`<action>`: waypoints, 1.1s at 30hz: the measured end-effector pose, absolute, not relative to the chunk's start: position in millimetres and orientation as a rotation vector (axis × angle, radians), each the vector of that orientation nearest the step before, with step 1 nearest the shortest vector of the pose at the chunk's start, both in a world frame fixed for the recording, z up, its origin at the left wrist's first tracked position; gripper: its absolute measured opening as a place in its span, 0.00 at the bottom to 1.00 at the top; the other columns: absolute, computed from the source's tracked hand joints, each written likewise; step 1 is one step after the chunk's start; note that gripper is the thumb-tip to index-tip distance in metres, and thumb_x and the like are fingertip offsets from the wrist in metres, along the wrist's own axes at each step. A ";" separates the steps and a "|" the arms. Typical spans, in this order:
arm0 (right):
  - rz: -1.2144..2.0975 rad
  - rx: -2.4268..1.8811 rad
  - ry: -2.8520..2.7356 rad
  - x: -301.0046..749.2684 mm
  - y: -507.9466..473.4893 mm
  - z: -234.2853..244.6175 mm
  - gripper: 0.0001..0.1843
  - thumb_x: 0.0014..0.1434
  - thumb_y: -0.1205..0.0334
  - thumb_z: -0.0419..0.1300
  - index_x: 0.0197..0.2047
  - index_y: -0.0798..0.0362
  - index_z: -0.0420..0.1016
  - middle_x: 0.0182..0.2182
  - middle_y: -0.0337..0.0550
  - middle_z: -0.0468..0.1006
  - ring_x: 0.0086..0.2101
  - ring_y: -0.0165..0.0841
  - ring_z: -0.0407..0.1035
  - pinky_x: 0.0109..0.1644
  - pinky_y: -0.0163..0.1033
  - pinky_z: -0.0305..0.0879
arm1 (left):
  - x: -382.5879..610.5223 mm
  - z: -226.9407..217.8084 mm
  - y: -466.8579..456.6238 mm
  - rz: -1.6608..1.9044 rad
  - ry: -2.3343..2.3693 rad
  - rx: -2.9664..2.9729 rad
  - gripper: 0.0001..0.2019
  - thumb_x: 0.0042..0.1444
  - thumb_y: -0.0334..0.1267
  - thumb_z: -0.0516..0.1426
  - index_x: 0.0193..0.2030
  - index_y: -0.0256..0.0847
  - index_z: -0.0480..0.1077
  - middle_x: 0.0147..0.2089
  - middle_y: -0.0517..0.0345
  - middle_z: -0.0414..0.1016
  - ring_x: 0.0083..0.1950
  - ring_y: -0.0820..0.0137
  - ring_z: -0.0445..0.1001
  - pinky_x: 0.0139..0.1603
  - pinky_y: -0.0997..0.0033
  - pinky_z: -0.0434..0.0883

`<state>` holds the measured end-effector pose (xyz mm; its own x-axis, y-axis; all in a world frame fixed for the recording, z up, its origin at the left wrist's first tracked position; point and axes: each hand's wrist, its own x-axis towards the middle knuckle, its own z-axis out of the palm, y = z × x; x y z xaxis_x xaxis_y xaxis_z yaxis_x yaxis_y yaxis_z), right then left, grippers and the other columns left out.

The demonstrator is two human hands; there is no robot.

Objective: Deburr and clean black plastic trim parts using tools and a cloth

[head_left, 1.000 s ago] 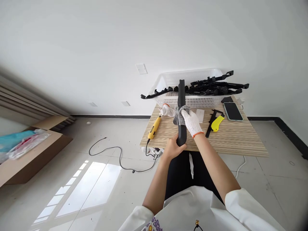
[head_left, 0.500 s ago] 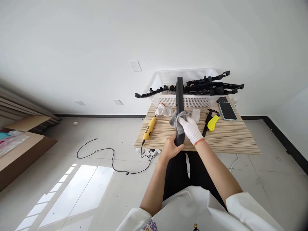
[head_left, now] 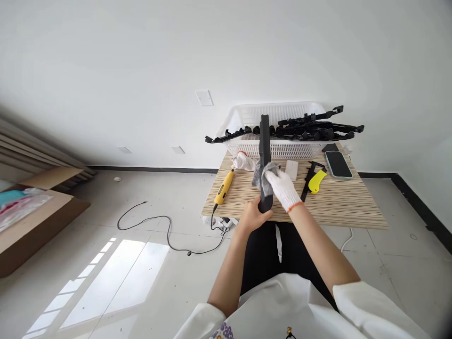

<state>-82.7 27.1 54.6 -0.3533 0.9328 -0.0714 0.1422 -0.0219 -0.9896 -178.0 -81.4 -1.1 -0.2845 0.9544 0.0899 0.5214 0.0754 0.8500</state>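
A long black plastic trim piece (head_left: 265,141) stands out in front of me, its near end gripped by my bare left hand (head_left: 253,215). My right hand (head_left: 283,187), in a white knit glove with an orange cuff, is closed on a grey cloth (head_left: 269,175) pressed against the piece's right side. Part of the cloth also shows on the left side of the piece. The fingertips of my right hand are partly hidden in the cloth.
Behind is a white plastic basket (head_left: 243,147) with several black trim pieces (head_left: 314,129) jutting past its rim. On the wooden table (head_left: 346,207) lie a yellow corded tool (head_left: 223,187), a white glove (head_left: 243,161), a caliper (head_left: 308,181), a yellow-handled tool (head_left: 317,181) and a phone (head_left: 338,164).
The cloth has shifted on the piece, now lying more along its right side. My left hand keeps its hold at the near end. The whole view has shifted slightly.
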 end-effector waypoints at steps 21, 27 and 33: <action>1.295 -1.152 -1.503 -95.6 57.7 60.2 0.20 0.53 0.44 0.60 0.26 0.55 0.74 0.24 0.41 0.74 0.28 0.32 0.67 0.32 0.37 0.61 | -176.5 5.5 -85.7 1.040 1.891 1.501 0.05 0.47 0.36 0.59 0.30 0.41 0.65 0.23 0.66 0.65 0.24 0.73 0.63 0.27 0.73 0.60; 1.475 -1.199 -1.519 -76.3 13.1 51.0 0.17 0.55 0.49 0.59 0.36 0.55 0.78 0.33 0.45 0.81 0.34 0.37 0.74 0.37 0.38 0.67 | -174.5 2.5 -83.1 1.035 1.932 1.518 0.07 0.49 0.38 0.61 0.32 0.41 0.66 0.24 0.63 0.68 0.26 0.69 0.68 0.28 0.71 0.61; 1.394 -1.316 -1.765 -51.2 -40.8 27.2 0.19 0.56 0.47 0.60 0.46 0.50 0.75 0.41 0.47 0.81 0.42 0.41 0.75 0.45 0.43 0.69 | -173.0 4.4 -87.4 1.055 1.807 1.640 0.16 0.53 0.31 0.57 0.49 0.40 0.68 0.39 0.54 0.79 0.43 0.56 0.78 0.40 0.66 0.68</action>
